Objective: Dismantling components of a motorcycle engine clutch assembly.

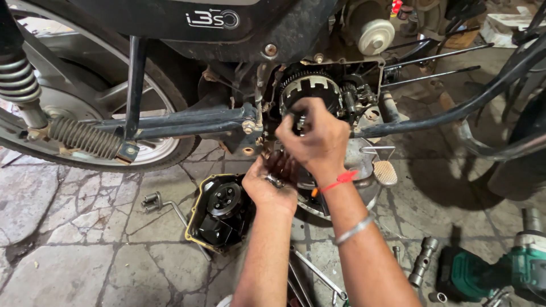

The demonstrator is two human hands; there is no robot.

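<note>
A motorcycle stands with its engine side cover off, and the round clutch basket (pixel 310 90) is exposed. My right hand (pixel 315 139), with a red thread and a metal bangle on the wrist, reaches up to the lower edge of the basket. Its fingers are pinched on a thin ring-shaped plate. My left hand (pixel 266 186) sits just below and holds a dark stack of clutch plates (pixel 282 166) against its palm. The rest of the stack is hidden by both hands.
The removed black engine cover (pixel 222 213) lies on the cracked stone floor beside a T-handle wrench (pixel 165 204). Spanners (pixel 318 276), a socket (pixel 424 261) and a green power tool (pixel 495 273) lie to the right. The rear wheel (pixel 114 113) and a foot pedal (pixel 385 172) flank the engine.
</note>
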